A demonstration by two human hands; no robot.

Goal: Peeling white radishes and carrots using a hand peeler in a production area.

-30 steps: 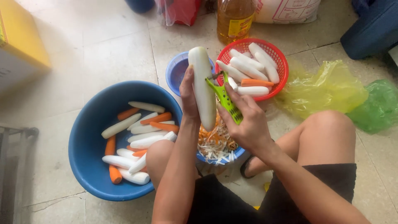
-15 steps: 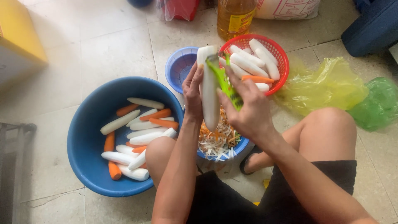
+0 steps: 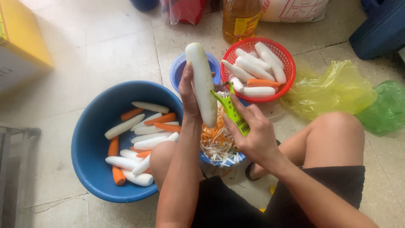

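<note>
My left hand (image 3: 188, 93) grips a long white radish (image 3: 201, 82), held nearly upright with its tip pointing away from me. My right hand (image 3: 249, 131) holds a green peeler (image 3: 233, 111), whose head touches the lower right side of the radish. Under both hands a small blue bowl (image 3: 230, 161) holds a heap of white and orange shreds (image 3: 215, 142).
A big blue basin (image 3: 90, 143) at the left holds several white radishes and carrots. A red basket (image 3: 287, 63) with more radishes, a small blue colander (image 3: 177, 71) and an oil bottle (image 3: 240, 19) stand farther off. Yellow (image 3: 329, 90) and green (image 3: 386, 107) plastic bags lie right of my knee.
The peeler has slid from the upper part of the radish down to its lower end. The radish stayed upright in my left hand, shifting slightly.
</note>
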